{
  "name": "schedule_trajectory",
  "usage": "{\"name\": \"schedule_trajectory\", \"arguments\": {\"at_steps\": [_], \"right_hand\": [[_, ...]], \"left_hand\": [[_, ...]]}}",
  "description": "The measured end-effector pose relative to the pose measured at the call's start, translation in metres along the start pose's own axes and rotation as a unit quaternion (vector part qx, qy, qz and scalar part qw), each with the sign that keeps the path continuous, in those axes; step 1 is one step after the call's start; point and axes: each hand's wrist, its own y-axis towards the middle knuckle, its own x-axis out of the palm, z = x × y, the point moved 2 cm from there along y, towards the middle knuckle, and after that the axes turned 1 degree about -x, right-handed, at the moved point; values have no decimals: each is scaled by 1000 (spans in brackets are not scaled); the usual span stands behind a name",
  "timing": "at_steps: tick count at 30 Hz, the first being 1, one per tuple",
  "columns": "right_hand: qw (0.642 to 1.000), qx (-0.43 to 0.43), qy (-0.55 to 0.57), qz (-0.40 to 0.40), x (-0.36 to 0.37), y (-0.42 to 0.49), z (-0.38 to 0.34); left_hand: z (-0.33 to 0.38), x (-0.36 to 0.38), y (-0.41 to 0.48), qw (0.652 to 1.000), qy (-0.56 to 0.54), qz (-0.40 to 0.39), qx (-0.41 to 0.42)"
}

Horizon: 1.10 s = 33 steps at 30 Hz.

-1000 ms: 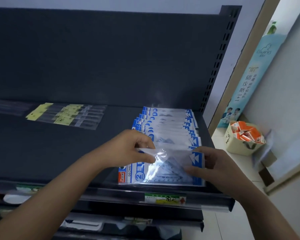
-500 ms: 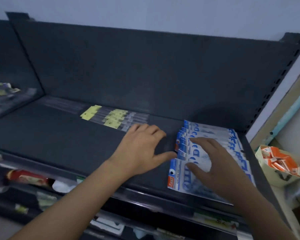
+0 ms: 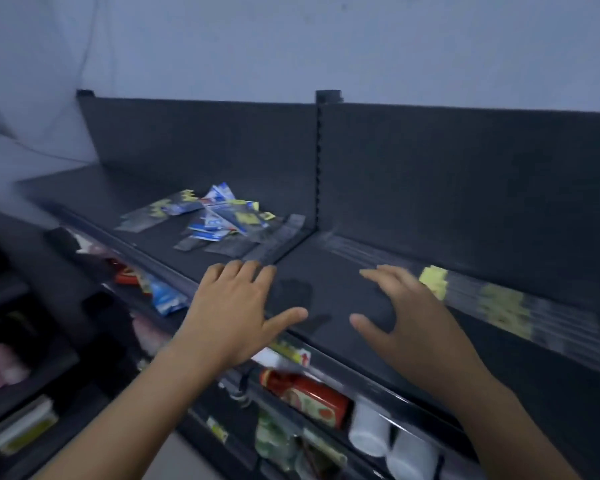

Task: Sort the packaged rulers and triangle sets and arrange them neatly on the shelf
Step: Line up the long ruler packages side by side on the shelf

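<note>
A loose heap of packaged rulers and blue-and-white triangle sets (image 3: 219, 216) lies on the dark shelf (image 3: 333, 292), left of the upright divider. A row of clear ruler packs with yellow labels (image 3: 499, 306) runs along the shelf at the right, blurred by motion. My left hand (image 3: 236, 313) hovers over the shelf's front part with fingers spread, holding nothing. To its right, my right hand (image 3: 406, 323) is spread the same way and empty, its fingertips close to the nearest yellow label.
A black back panel with a slotted upright (image 3: 321, 161) rises behind the shelf. Lower shelves hold a red packet (image 3: 309, 396), white cups (image 3: 371, 427), blue packets (image 3: 167, 296) and other goods. A pale wall stands above.
The view has swung left; the neat stack of triangle sets is out of sight and the loose heap has come into view. Both hands left the stack and now hover empty.
</note>
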Motion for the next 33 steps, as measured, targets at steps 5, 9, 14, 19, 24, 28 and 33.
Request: {"name": "schedule_trajectory", "arguments": {"at_steps": [5,9,14,19,24,28,33], "right_hand": [[998,-17,22,-48,61,65,-63],[996,-22,40,-81,104,118,-92],[991,-26,61,-113,167,187,-119],[988,-16,73,-133,223,269,-147],[984,-1,50,-173,269,336,-173],[980,-8,14,-199,303,380,-194],[976,-51,-6,-211,341,421,-209]], "left_hand": [[-103,31,3,998,1,-36,-49],[-166,55,21,996,4,-51,-79],[-235,93,54,992,9,-75,-103],[-319,124,111,988,30,-89,-123],[-387,149,189,986,-4,-105,-130],[-423,177,241,980,-59,-132,-138],[-458,207,288,969,-142,-160,-125]]}}
